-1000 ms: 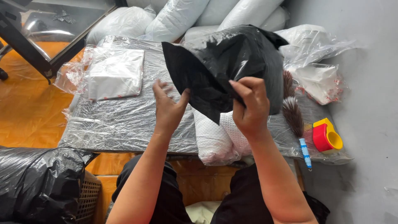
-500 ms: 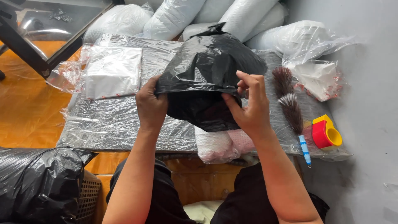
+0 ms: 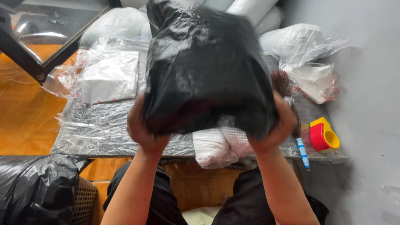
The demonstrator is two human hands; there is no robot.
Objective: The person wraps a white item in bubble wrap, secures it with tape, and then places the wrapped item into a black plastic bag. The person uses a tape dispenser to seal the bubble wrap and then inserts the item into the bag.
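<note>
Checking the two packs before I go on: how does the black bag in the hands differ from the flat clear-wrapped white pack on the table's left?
The black bag is opaque, while the clear-wrapped pack shows its white contents. The black bag is bulky and rounded; the clear-wrapped pack is flat and rectangular. The black bag is held up between the left hand and right hand; the clear-wrapped pack lies untouched on the table. Both are wrapped in plastic film.

Soft, even daylight fills the scene, with faint shadows. The black plastic bag (image 3: pixel 208 71) is smeared by motion blur and carries pale glare streaks. Clear film on the surface (image 3: pixel 100 133) glints white. The background stays reasonably sharp.
</note>
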